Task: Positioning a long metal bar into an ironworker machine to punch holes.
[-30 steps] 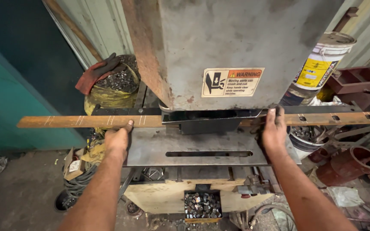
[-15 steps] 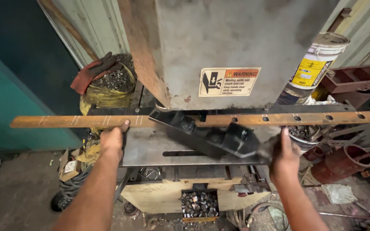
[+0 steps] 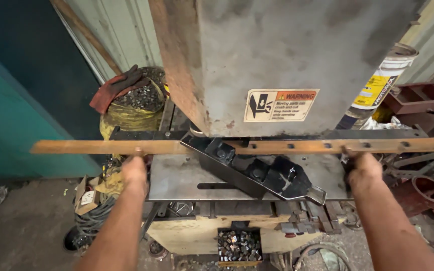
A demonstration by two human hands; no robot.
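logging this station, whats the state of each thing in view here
rusty flat bar: level across the machine bed, held at both ends, row of punched holes on its right part
left hand: gripping the bar
right hand: gripping the bar
black guide block: lying diagonal on the bed
scrap tray: full of metal slugs
yellow sack: open, heaped with scrap, glove on top
white bucket: upright

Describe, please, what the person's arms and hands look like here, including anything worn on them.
Both forearms are bare right up to the bottom edge of the picture, with no sleeve showing. The left hand wears no glove, ring, watch or band that I can see. The right hand is likewise ungloved, with a bare wrist. Fingertips are mostly hidden from this head view.
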